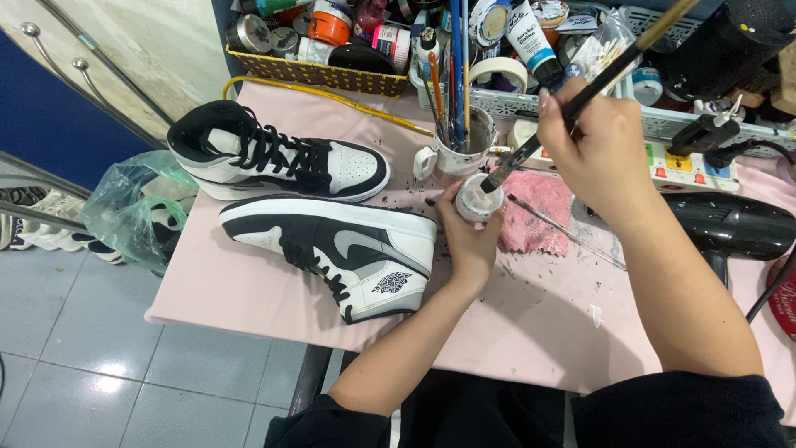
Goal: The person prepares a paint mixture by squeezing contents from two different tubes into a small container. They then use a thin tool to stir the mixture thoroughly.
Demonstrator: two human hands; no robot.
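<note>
The right hand holds a brush with its tip in a small white pot.

The left hand is curled around the pot, holding it just above the pink table, beside a pink rag. A cup full of brushes stands just behind it. Two black and white shoes lie on the table to the left.

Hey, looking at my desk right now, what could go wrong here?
1. The left hand holds the small paint jar up off the table while the brush in the right hand dips into it; a slip could spill paint on the pink table cover.
2. The nearer sneaker lies right beside that jar, so drips might land on it.
3. The hair dryer sits close to the right forearm and might get knocked.
</note>
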